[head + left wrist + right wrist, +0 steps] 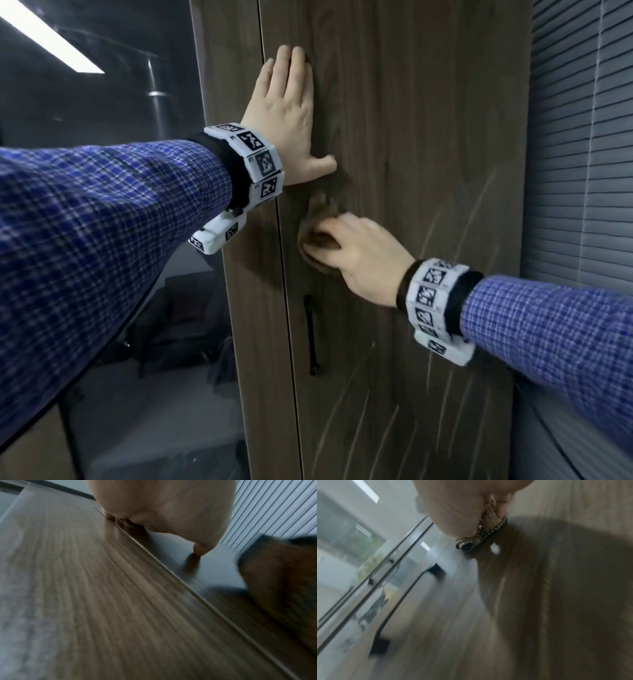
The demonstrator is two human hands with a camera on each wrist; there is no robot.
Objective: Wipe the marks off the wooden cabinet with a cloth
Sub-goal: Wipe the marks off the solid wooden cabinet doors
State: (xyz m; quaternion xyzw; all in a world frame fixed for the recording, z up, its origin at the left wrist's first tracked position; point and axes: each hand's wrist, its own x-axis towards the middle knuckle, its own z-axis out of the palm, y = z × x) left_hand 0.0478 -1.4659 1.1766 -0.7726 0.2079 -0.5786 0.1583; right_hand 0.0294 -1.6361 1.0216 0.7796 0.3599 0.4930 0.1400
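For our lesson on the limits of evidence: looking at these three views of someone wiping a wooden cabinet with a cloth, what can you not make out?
- Cloth: mostly covered by the right hand in the head view; its full shape is hidden.
- Cloth pattern: only a bunched edge shows in the right wrist view, under the palm.
- Left hand fingertips: hidden behind the palm in the left wrist view.
- Pale marks: the cabinet door is motion-blurred in both wrist views.
- Handle: dark and small, detail unclear.

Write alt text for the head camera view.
A right hand grips a brown cloth against a dark wooden cabinet door, beside pale streak marks. The left hand presses flat higher up, above a black handle.
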